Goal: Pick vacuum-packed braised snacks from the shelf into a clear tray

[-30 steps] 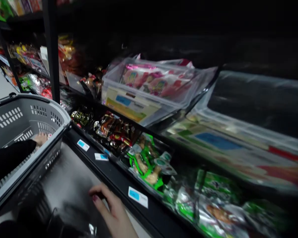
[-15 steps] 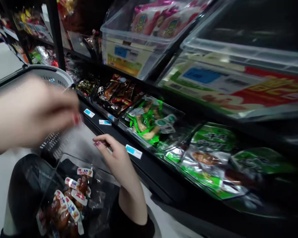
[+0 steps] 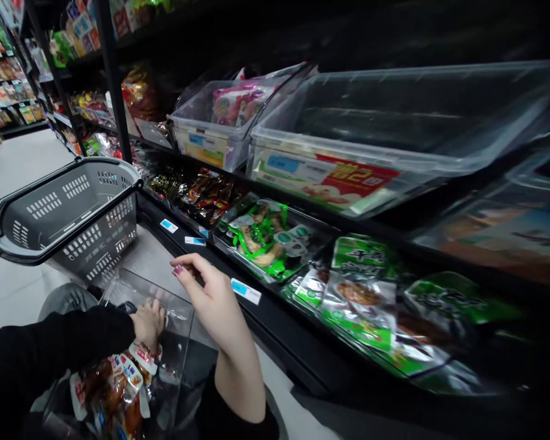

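Observation:
A clear plastic tray [image 3: 186,327] rests over my lap, with several small snack packs [image 3: 114,382] of glossy brown food under white, red and blue labels. My left hand [image 3: 149,321] reaches into the tray's far part, fingers apart and pointing down; whatever lies under the palm is hidden. Just right of the tray, my right hand [image 3: 211,287] hovers with its thumb and index finger loosely curved, a gap between them and no object visible there. A grey shopping basket [image 3: 96,235] stands on the floor beyond the tray, to the left.
Along the lower shelf lie green-edged packs [image 3: 261,238] in a clear tray and silver-green packs [image 3: 362,299]. Above them are clear bins [image 3: 412,146]. Price tags [image 3: 246,291] line the black shelf edge. An aisle floor [image 3: 25,159] runs off at left.
My left hand was in the basket, then swung back blurred over the tray, and is now down inside it. My right hand keeps its pose. The view has shifted.

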{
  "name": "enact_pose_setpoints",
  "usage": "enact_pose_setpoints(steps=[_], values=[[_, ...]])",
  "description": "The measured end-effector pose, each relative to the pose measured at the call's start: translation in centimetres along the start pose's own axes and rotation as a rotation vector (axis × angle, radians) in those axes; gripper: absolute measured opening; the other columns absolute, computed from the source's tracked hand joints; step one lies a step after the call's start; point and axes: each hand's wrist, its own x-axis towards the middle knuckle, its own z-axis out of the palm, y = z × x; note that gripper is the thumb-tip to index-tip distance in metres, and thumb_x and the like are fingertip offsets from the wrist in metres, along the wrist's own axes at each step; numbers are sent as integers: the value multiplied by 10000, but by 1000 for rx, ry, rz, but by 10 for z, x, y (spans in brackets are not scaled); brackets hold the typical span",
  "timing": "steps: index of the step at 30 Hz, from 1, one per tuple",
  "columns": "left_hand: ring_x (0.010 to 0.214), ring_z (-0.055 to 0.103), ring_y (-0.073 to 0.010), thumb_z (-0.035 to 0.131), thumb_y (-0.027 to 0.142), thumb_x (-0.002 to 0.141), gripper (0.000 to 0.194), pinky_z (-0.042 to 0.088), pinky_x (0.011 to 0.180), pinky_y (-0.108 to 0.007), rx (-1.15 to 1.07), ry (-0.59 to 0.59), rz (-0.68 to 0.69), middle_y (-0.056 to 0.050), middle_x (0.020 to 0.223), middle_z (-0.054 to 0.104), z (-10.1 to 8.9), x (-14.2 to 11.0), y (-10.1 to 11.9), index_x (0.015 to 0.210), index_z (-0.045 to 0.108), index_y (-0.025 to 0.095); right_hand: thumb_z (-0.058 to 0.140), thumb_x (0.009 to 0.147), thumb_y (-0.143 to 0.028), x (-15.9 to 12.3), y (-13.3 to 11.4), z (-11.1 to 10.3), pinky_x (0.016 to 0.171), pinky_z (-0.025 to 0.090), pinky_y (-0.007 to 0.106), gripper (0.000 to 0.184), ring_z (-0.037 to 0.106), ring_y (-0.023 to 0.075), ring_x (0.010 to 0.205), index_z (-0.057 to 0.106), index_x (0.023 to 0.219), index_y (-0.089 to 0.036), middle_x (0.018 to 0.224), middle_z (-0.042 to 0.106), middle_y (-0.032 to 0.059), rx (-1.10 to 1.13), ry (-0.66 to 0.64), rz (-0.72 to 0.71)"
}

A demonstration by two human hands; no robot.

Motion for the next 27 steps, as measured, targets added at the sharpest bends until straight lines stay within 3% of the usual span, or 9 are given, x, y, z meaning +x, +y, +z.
enact_pose_setpoints(steps=[4,8,12,15,17,20,23,25,27], values=[[1132,549,-276,652,343,807,291,454,934,-504,34,-148,-33,-113,1183,611,-12,2,-2,1005,638,130,467,864,-276,-1,-1,-1,691,427,300,155,600,186,744,606,858,-207,771,633,12,-13,-39,-14],[973,619,-231,719,264,731,154,492,845,-408,-44,-144,84,-67,963,683,-42,-28,-8,812,656,150,457,865,-292,2,5,-4,690,427,306,172,593,189,732,603,846,-203,754,631,14,-29,-86,15],[690,626,-200,628,122,695,44,474,645,-320,-275,35,198,-3,652,631,-81,-74,-27,697,608,162,463,856,-245,4,8,-4,735,437,309,153,599,188,796,605,895,-204,860,661,33,-51,-224,24],[581,605,-164,511,165,762,53,434,554,-259,-496,197,211,25,615,594,-109,-103,-42,720,533,189,522,826,-210,4,4,1,796,439,321,170,599,194,869,614,969,-207,974,660,49,-126,-396,36],[556,574,-129,445,237,833,92,415,534,-225,-622,315,175,39,625,571,-120,-118,-48,762,487,197,574,804,-216,4,-1,9,788,449,323,169,602,204,865,628,963,-211,946,667,43,-115,-485,43],[562,471,-108,471,327,855,181,363,529,-212,-860,587,101,54,601,488,-124,-130,-50,741,483,187,573,825,-257,1,-8,26,694,485,295,205,636,203,789,630,1014,-199,852,685,34,167,-566,79],[552,407,-103,541,429,829,262,342,511,-215,-1171,771,87,53,626,474,-115,-132,-52,761,527,177,547,854,-344,-2,-13,42,632,499,274,253,652,202,763,633,1011,-165,842,687,49,462,-498,150],[653,501,-132,582,529,785,363,419,608,-233,-1330,763,164,11,747,582,-106,-131,-53,861,576,174,553,850,-385,-3,-14,51,598,496,263,258,638,189,722,642,941,-161,806,675,46,549,-421,178],[900,576,-205,602,618,729,535,455,808,-292,-1508,648,288,-62,1027,652,-95,-132,-53,1040,610,183,561,848,-402,-3,-13,58,606,493,256,250,617,171,712,642,911,-174,799,664,38,628,-372,187]])
